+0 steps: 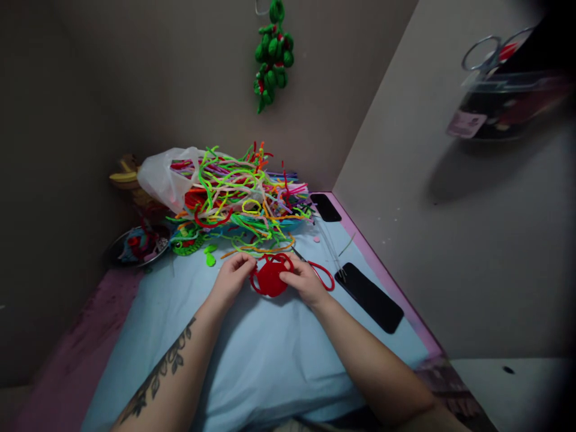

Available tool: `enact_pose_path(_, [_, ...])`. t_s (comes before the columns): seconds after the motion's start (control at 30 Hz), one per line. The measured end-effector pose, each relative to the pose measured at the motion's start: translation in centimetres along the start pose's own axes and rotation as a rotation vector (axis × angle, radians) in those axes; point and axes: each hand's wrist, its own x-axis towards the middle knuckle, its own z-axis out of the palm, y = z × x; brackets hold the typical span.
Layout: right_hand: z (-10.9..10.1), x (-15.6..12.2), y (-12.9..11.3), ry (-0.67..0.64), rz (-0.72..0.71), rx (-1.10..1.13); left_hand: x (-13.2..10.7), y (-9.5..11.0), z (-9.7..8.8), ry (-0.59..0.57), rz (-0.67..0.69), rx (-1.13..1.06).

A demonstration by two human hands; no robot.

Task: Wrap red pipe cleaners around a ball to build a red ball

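Observation:
A round red piece of coiled pipe cleaner (272,279) is between my hands, above the light blue cloth. My right hand (305,281) grips its right side, thumb lying on the front face. On the left, my left hand (236,271) pinches a red strand at the edge of the piece. Loops of red pipe cleaner stick out along its top and left side. A longer red loop (327,277) extends past my right hand. Scissors (299,254) lie just behind that hand, partly hidden.
A large heap of coloured pipe cleaners (243,192) spills from a white plastic bag (164,180) at the back. A metal bowl (117,258) stands left. Green petal shapes (210,259), a black phone-like slab (369,298) and a smaller phone (326,207) lie on the cloth. Walls rise behind and right.

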Motion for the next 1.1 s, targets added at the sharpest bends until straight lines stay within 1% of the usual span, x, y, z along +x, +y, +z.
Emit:
enact_pose_path(0.17, [0.1,-0.1,0.0,-0.015,-0.008,-0.013,0.2,-0.4,-0.1,0.013,0.016,0.018])
enact_pose_path(0.3, [0.2,0.0,-0.2,0.034,-0.042,-0.029,0.2,-0.5,-0.2,0.032,0.016,0.055])
enact_pose_path(0.37, [0.2,0.0,-0.3,0.050,-0.050,-0.030,0.2,-0.6,-0.1,0.030,0.015,0.057])
enact_pose_path(0.53, [0.2,0.0,0.2,0.037,-0.055,-0.008,0.0,-0.4,0.0,0.012,0.028,0.040])
enact_pose_path(0.6, [0.1,0.1,0.6,0.092,-0.060,0.008,-0.1,-0.2,0.0,-0.006,0.058,0.055])
enact_pose_path(0.67, [0.0,0.2,1.2,0.224,-0.087,0.027,-0.2,0.0,-0.1,-0.039,0.088,0.057])
enact_pose_path(0.73, [-0.3,0.3,1.5,0.365,-0.123,0.011,-0.4,0.1,-0.1,-0.118,0.075,0.009])
enact_pose_path(0.77, [-0.4,0.3,1.6,0.410,-0.139,-0.009,-0.5,0.2,-0.1,-0.175,0.045,-0.036])
enact_pose_path(0.8, [-0.5,0.3,1.6,0.427,-0.148,-0.029,-0.7,0.3,0.0,-0.237,0.002,-0.090])
enact_pose_path(0.83, [-0.6,0.3,1.6,0.414,-0.151,-0.040,-1.0,0.3,0.1,-0.298,-0.045,-0.145])
enact_pose_path(0.9, [-0.7,0.2,1.2,0.320,-0.161,-0.036,-1.5,0.3,0.3,-0.414,-0.139,-0.229])
enact_pose_path(1.0, [-0.4,-0.1,0.3,0.073,-0.148,-0.024,-2.1,0.1,0.7,-0.552,-0.241,-0.214])
enact_pose_path(1.07, [-0.1,-0.2,-0.2,-0.074,-0.074,-0.028,-2.2,-0.1,0.9,-0.580,-0.236,-0.111])
enact_pose_path(1.1, [0.1,-0.3,-0.4,-0.113,-0.029,-0.031,-2.1,-0.2,0.9,-0.565,-0.209,-0.055])
